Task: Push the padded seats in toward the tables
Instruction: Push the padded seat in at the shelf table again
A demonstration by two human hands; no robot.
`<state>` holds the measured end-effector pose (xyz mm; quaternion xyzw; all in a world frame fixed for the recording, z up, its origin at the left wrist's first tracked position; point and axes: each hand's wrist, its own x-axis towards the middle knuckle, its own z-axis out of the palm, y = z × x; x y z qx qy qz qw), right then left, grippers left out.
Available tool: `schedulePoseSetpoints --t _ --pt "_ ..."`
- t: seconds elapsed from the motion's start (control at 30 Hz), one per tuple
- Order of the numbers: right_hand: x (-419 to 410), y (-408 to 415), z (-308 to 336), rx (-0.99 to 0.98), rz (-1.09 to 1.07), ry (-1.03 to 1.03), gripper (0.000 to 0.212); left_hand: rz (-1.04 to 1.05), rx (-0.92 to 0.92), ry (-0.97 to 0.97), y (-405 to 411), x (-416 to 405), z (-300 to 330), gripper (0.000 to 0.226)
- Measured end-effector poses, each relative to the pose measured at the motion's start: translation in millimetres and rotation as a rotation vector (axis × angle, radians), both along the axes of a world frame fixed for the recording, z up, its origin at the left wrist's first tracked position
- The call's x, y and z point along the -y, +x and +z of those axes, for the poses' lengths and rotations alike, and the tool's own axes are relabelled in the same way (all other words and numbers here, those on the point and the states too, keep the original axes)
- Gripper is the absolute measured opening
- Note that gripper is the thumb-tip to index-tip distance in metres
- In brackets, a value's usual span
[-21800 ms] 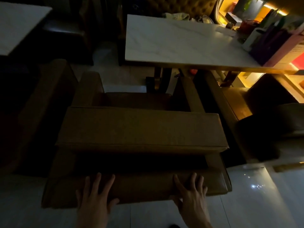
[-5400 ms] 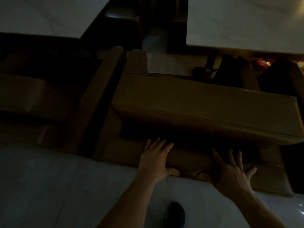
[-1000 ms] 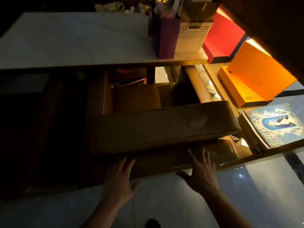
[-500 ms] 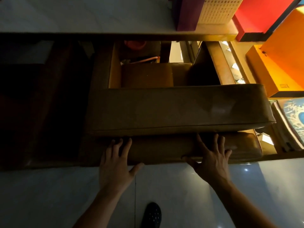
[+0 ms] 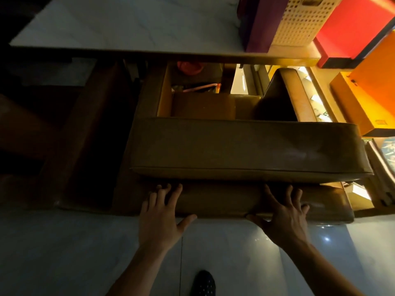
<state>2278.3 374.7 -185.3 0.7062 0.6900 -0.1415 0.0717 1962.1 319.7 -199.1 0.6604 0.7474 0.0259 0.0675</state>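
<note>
A brown padded seat (image 5: 245,146) stands in front of me, its backrest toward me and its front tucked under the white marble table (image 5: 128,24). My left hand (image 5: 160,221) lies flat with fingers spread on the left part of the low rear cushion (image 5: 224,199). On the right part of that cushion rests my right hand (image 5: 282,218), fingers spread and thumb at the bottom edge. Neither hand grips anything.
A second, darker seat (image 5: 89,135) sits close on the left. On the table's right end are a purple bag (image 5: 256,22) and a white perforated basket (image 5: 299,20). Red (image 5: 350,28) and orange (image 5: 367,88) boxes and stacked books (image 5: 382,159) crowd the right. My shoe (image 5: 203,283) is on the glossy floor.
Over the last second my hands came onto the seat's low rear cushion and flattened there. The seat's front has drawn closer under the table edge, and my view has tilted down.
</note>
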Motion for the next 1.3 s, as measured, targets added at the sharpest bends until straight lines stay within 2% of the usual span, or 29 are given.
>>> schedulePoseSetpoints --t 0.27,0.63,0.97,1.3 --pt "58.4 -21.0 -5.9 -0.071 0.009 -0.016 0.108 0.029 -0.008 -0.048 -21.9 50.6 2.4 0.093" --pt "122.8 -51.0 -5.2 -0.011 0.04 -0.065 0.105 0.041 0.037 -0.094 -52.2 122.9 14.7 0.091" --pt "95.4 -62.5 0.0 0.099 0.039 -0.068 0.106 0.055 0.138 -0.11 -53.2 92.7 19.2 0.092" --pt "18.8 -72.9 -11.2 0.027 0.085 0.098 0.1 0.084 0.132 -0.037 -66.8 20.1 12.3 0.089"
